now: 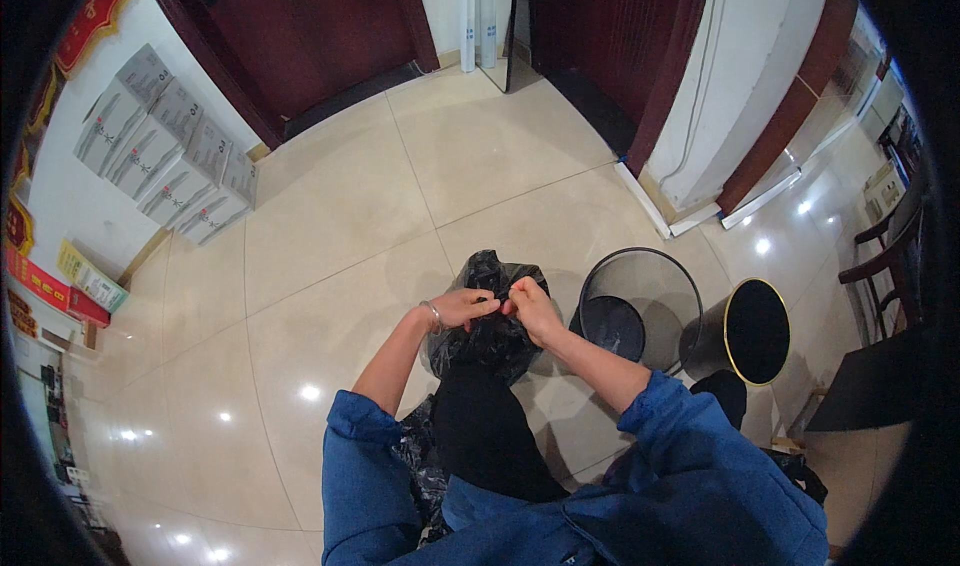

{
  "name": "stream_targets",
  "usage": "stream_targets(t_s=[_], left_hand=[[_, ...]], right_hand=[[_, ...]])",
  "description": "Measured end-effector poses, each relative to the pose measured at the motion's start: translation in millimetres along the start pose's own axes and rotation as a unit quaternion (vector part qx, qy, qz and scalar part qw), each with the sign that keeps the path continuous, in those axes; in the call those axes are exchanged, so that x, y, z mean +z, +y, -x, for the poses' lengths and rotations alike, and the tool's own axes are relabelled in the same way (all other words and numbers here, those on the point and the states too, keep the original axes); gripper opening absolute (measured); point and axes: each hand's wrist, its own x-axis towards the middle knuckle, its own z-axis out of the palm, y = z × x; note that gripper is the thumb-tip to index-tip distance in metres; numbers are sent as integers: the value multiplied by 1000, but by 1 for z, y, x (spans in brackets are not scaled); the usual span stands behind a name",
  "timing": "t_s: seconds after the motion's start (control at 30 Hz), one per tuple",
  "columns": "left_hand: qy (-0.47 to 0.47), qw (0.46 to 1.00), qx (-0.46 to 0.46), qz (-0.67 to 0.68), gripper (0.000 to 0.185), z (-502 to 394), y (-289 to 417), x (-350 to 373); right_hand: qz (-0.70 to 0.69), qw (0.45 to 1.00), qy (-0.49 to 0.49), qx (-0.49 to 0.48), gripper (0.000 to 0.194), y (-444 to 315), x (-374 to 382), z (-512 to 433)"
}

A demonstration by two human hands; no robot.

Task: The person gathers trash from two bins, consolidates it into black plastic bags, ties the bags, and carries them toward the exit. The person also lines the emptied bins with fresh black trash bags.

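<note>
A black plastic bag [480, 348], thin and partly see-through, bulges on the tiled floor in front of my knee. Both hands meet at its gathered top. My left hand [463, 308], with a bracelet at the wrist, pinches the plastic between thumb and fingers. Close beside it, my right hand [534, 312] has its fingers curled tight on the same gathered part. Whether the plastic is knotted there cannot be made out, as the fingers cover it. What the bag holds is hidden.
Right of the bag stands a mesh wastebasket [637, 307], with a black bin [757, 332] with a yellow rim beyond it. More black plastic [420, 446] lies by my leg. Stacked cartons [176, 153] line the left wall. A dark wooden chair [889, 258] is far right.
</note>
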Motion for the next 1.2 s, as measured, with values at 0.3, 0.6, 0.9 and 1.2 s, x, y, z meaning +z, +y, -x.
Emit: stream_targets(t_s=[0.3,0.6,0.9,1.2], left_hand=[[74,943,42,321,27,-6,-21,23],[138,940,110,291,21,-16,-36,20],[416,777,244,-404,21,-1,-8,50],[546,684,304,-376,17,-12,-16,60]], right_hand=[[166,985,23,-48,12,-16,6,16],[486,754,-13,-441,12,-22,1,40],[424,877,-167,-156,23,-41,-9,-26],[436,833,-255,-225,26,-49,-25,-31]])
